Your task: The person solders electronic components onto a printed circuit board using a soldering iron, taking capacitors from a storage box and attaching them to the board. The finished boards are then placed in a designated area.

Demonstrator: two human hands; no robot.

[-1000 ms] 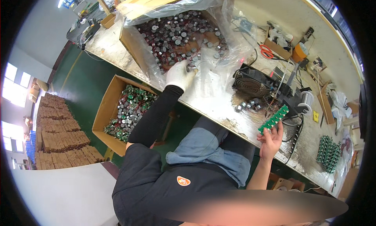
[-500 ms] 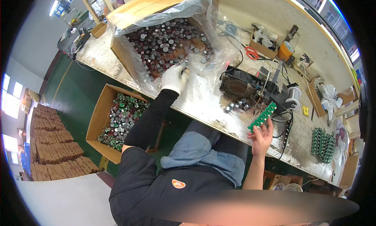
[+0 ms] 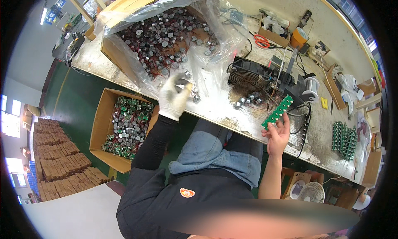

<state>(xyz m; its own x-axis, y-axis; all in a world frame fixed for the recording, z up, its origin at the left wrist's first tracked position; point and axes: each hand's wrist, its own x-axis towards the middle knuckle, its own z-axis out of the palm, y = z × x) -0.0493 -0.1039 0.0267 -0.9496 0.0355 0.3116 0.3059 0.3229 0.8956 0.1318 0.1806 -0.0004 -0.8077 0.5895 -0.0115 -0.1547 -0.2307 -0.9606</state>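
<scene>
My left hand, in a white glove, is over the bench's near edge, just outside a plastic-lined box. Its fingers are curled round, with one small silver motor at the fingertips. A second motor shows beside the thumb; whether it hangs from the hand or lies on the bench I cannot tell. Bare, my right hand pinches the lower end of a green circuit board strip, held tilted above the bench edge. Several loose motors lie left of the strip, by a black fan.
The lined cardboard box holds many motors with red wires. Below on the floor, another carton contains boards and motors. A solder spool, red-handled scissors and stacked green boards are on the bench.
My left hand has drawn back from the lined box toward the bench's near edge, bringing motors with it. My right hand still holds the board strip in nearly the same place.
</scene>
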